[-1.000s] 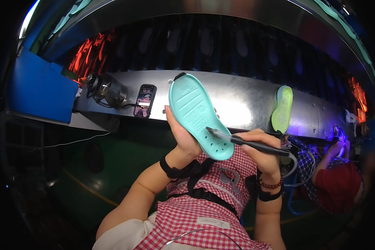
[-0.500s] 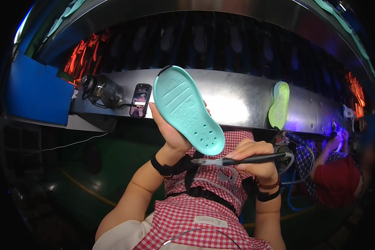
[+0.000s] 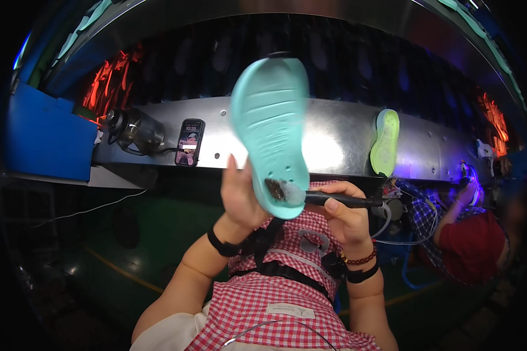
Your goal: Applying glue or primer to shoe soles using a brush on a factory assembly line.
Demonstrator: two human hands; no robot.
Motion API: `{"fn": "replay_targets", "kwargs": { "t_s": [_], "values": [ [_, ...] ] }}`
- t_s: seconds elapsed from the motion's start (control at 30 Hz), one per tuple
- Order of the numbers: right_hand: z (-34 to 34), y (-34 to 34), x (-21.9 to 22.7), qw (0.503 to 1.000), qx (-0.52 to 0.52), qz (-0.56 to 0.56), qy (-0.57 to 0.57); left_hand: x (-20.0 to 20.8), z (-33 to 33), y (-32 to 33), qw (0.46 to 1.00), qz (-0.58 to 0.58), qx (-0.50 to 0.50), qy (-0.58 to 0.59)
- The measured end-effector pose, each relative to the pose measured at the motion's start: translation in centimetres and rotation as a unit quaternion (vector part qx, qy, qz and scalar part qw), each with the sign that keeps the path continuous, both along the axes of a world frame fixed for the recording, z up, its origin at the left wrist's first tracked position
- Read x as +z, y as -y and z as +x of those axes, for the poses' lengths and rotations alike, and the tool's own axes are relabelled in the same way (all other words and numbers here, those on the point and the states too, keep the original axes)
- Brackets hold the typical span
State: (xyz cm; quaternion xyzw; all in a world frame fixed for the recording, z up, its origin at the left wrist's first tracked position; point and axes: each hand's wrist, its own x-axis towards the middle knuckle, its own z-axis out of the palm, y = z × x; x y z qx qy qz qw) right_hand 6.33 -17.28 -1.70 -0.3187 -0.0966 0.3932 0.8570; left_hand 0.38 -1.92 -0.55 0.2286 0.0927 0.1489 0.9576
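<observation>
My left hand (image 3: 240, 193) supports a turquoise shoe sole (image 3: 272, 126) from its left side near the narrower end. Raised upright over the bench edge, the sole shows its ribbed inner face with small holes low down; a black patch marks its upper tip. My right hand (image 3: 348, 219) grips a brush (image 3: 342, 200) by its black handle, with a clear tube at the rear. The brush's dark, wet-looking bristles lie against the lower end of the sole. Most of my left fingers are hidden behind the sole.
On the metal bench (image 3: 211, 114) are a dark transparent jug (image 3: 137, 131), a phone (image 3: 190, 142) and a yellow-green sole (image 3: 385, 143). A blue box (image 3: 50, 134) stands at left. Beyond the bench runs a dark conveyor carrying soles. Another person (image 3: 471, 248) works at right under violet light.
The sole has turned more upright, its wide end swinging up and right. My right hand has brought the brush up from below the sole onto its lower end.
</observation>
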Motion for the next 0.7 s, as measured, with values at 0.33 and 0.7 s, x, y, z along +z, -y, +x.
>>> {"fn": "replay_targets", "kwargs": {
  "t_s": [0.33, 0.7],
  "values": [
    [1.2, 1.0, 4.1, 0.903, 0.090, -0.201, 0.370, -1.5, -0.5, -3.2, 0.970, 0.092, -0.227, -0.013],
    [3.5, 2.0, 4.7, 0.788, 0.238, -0.108, 0.558, 0.8, -1.0, -4.1, 0.855, 0.280, -0.422, -0.112]
  ]
}}
